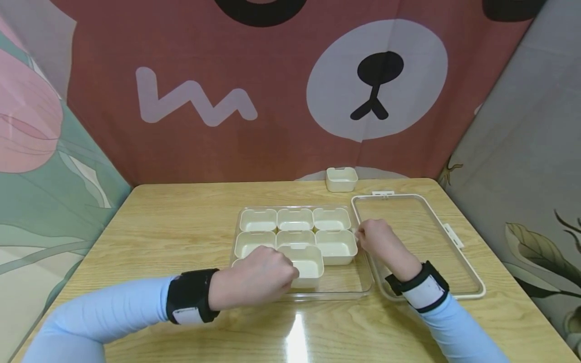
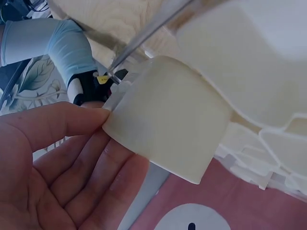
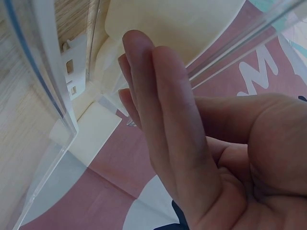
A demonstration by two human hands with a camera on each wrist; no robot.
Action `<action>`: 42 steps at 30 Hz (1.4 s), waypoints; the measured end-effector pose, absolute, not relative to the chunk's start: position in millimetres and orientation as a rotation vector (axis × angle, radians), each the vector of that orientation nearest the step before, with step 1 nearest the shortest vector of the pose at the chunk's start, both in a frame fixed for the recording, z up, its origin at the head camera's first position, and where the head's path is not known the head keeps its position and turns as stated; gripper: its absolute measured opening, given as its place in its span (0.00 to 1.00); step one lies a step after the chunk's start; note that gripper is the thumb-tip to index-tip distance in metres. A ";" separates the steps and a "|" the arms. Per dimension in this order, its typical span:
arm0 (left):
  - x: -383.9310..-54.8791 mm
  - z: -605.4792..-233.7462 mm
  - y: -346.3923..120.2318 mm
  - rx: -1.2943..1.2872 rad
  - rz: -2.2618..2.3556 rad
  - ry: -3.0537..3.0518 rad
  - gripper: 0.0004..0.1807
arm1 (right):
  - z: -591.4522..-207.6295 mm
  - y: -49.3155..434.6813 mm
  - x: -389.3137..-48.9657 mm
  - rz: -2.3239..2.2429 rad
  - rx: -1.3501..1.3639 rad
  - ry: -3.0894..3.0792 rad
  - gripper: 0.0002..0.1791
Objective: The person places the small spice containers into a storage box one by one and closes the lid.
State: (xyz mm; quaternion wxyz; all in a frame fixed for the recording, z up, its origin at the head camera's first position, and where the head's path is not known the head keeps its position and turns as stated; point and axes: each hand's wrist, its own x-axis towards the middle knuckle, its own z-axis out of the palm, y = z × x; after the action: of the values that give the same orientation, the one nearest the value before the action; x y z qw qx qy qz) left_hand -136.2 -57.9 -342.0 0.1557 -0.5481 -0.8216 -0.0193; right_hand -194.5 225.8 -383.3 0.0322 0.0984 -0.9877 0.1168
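In the head view my left hand (image 1: 258, 277) grips the near edge of a small cream bin (image 1: 308, 262) in the front row. The left wrist view shows the thumb and fingers on the corner of that cream bin (image 2: 165, 117). My right hand (image 1: 381, 242) is at the right edge of the clear tray (image 1: 349, 290), beside another cream bin (image 1: 336, 247). In the right wrist view its fingers (image 3: 175, 105) are straight, close to a cream wall (image 3: 177, 24); the thumb tip is hidden. Several cream bins fill the tray's back rows.
A clear lid with a white rim (image 1: 467, 262) lies to the right of the tray, under the right forearm. One separate cream bin (image 1: 342, 181) stands at the back edge of the wooden table (image 1: 181, 227). Printed cloth (image 1: 272, 151) hangs behind.
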 end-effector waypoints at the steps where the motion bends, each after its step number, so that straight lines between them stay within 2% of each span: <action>1: -135.7 -343.1 -57.6 -1.572 -0.052 -2.361 0.16 | -383.5 225.8 -194.6 0.360 0.299 -3.042 0.08; 42: -136.4 -363.6 -51.7 -1.584 0.063 -2.427 0.13 | -381.2 225.8 -194.3 0.363 0.284 -3.072 0.09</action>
State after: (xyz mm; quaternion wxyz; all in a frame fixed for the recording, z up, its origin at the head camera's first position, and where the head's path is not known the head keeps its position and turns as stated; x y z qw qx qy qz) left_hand -136.4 -51.7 -363.6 0.1214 -0.5423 -0.8311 0.0216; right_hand -194.3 225.8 -381.2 0.0175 0.0916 -0.9888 0.1168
